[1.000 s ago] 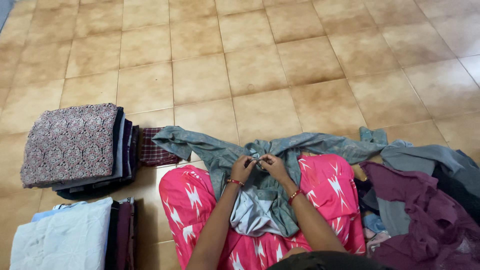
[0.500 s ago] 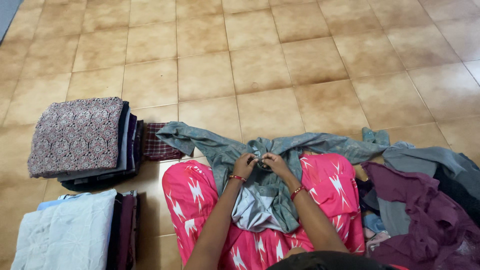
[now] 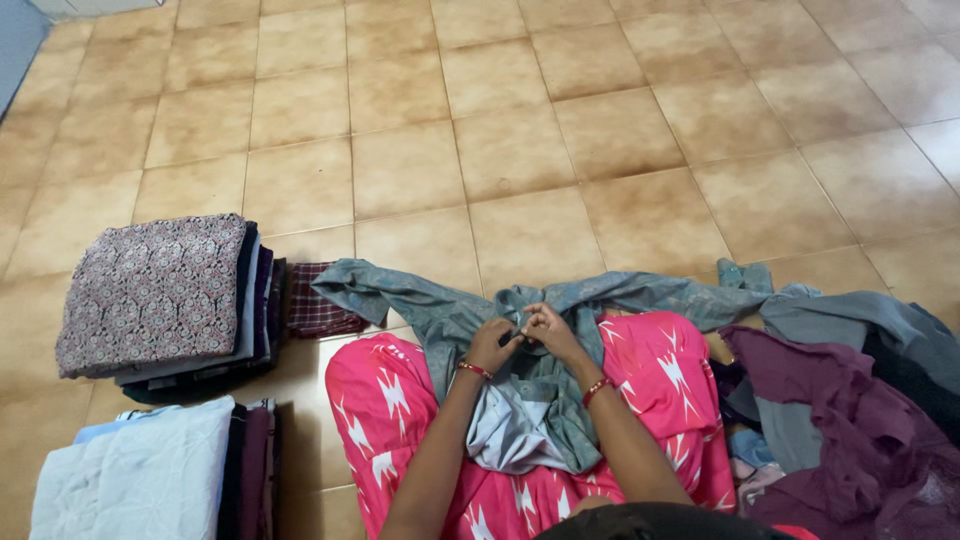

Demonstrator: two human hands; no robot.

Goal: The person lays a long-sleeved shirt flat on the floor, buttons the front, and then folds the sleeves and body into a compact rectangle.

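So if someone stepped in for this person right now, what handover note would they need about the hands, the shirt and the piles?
Left hand: pinching the front of the grey-green shirt near the collar.
Right hand: pinching the same spot, fingertips close to the left's.
Shirt: lies over the lap on the pink patterned trousers, sleeves spread out to both sides on the tiled floor.
Done: two folded stacks to the left, one topped by a maroon patterned cloth, one by a white cloth.
Left: this shirt is unfolded; a loose heap of purple and grey clothes lies to the right.
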